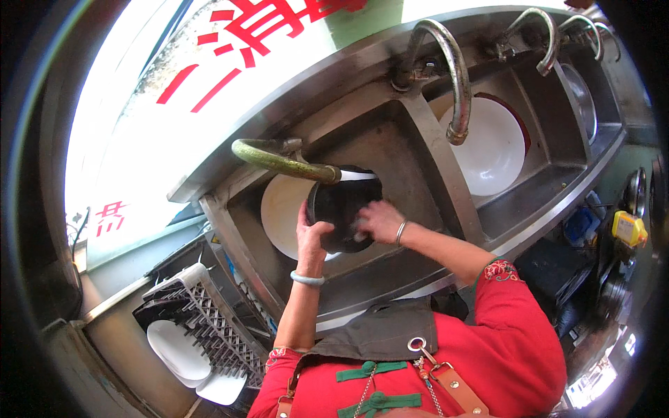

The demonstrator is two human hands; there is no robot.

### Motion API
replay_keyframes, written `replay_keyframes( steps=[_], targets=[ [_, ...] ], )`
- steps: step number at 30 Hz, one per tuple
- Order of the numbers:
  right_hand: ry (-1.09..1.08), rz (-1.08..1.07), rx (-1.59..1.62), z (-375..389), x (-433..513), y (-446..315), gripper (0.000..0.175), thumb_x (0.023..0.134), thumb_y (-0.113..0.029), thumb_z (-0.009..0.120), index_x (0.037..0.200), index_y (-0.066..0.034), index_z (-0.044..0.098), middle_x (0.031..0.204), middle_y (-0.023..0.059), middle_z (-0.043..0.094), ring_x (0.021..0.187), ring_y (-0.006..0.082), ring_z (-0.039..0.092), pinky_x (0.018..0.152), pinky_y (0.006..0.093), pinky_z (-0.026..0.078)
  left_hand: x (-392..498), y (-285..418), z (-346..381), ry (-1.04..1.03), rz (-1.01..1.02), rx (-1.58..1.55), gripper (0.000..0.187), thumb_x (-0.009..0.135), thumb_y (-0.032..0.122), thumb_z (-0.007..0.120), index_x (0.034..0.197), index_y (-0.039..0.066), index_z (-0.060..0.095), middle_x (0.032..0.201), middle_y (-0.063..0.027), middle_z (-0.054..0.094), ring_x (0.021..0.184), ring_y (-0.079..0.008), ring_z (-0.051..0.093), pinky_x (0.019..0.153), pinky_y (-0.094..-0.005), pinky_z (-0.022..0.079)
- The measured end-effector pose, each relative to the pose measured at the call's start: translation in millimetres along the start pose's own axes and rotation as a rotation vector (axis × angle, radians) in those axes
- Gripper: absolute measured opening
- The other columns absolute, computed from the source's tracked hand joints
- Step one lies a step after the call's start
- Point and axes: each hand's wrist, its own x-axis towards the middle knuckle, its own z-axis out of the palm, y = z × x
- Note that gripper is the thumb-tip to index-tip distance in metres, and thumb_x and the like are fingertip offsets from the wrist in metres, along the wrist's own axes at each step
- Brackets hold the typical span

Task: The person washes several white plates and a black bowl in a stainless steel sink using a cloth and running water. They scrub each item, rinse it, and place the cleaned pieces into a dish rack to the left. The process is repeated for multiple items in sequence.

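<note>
A round black bowl [339,214] is tilted under the running tap in the nearest sink basin. My left hand [312,235] grips its left rim, thumb over the edge. My right hand [381,222] is at the bowl's inside right, blurred by motion. Something greyish shows at its fingertips, too blurred to name. From the greenish, stained gooseneck tap [285,163], a white stream of water [358,176] runs onto the bowl's far edge. Beneath the bowl and partly hidden by it, a large white basin [282,209] sits in the steel sink [402,151].
Another gooseneck tap [456,78] arches over the divider. In the neighbouring sink stands a white bowl [486,146]. At lower left, a grey pegged dish rack [225,324] stands by white plates [177,350]. A yellow container [629,228] is at far right.
</note>
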Motion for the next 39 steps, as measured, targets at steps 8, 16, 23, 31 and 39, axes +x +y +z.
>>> replay_keyframes(
  steps=[8,16,23,31,39],
  targets=[
    [0.192,0.097,0.122,-63.8,-8.9,-9.5,0.035,0.066,-0.030,0.065,0.098,-0.0173,0.069,0.120,0.0117,0.052,0.102,0.0325,0.050,0.088,0.0406,0.045,87.3,-22.3,17.6,0.005,-0.278,-0.140,0.048,0.066,-0.009,0.054,0.112,0.006,0.048,0.095,-0.0096,0.056,0.080,-0.0238,0.059,0.065,-0.0363,0.054],
    [0.406,0.278,0.813,-46.5,13.7,33.5,0.031,0.065,-0.007,0.074,0.094,-0.0036,0.064,0.095,0.0112,0.068,0.084,0.0224,0.064,0.076,0.0340,0.050,68.7,-2.1,121.4,-0.031,0.669,1.367,0.077,0.068,0.033,0.067,0.133,0.004,0.040,0.128,-0.0273,0.044,0.123,-0.0429,0.038,0.104,-0.0456,0.030],
    [-0.275,0.215,1.355,-82.7,-23.8,47.8,0.044,0.063,-0.007,0.073,0.105,-0.0008,0.061,0.100,0.0000,0.063,0.093,0.0113,0.057,0.082,0.0278,0.045,81.1,18.6,75.4,-0.570,0.646,1.191,0.063,0.071,0.051,0.068,0.116,0.009,0.056,0.120,-0.0176,0.053,0.114,-0.0343,0.047,0.096,-0.0419,0.037],
    [-0.162,-0.308,0.635,-122.2,-16.3,68.0,0.030,0.061,-0.018,0.073,0.087,-0.0049,0.065,0.091,0.0094,0.062,0.091,0.0286,0.058,0.080,0.0369,0.046,30.2,53.3,50.9,-0.886,0.193,1.354,0.041,0.085,0.043,0.057,0.086,0.002,0.063,0.064,-0.0193,0.055,0.057,-0.0306,0.054,0.058,-0.0403,0.043],
    [0.673,0.072,0.236,-106.9,-21.6,-51.9,0.056,0.066,-0.020,0.068,0.118,-0.0047,0.053,0.116,0.0141,0.054,0.106,0.0300,0.050,0.095,0.0423,0.034,8.5,24.8,51.5,-0.079,0.068,0.868,0.045,0.088,0.039,0.052,0.084,-0.004,0.062,0.069,-0.0168,0.061,0.065,-0.0205,0.056,0.065,-0.0374,0.045]
  ],
)
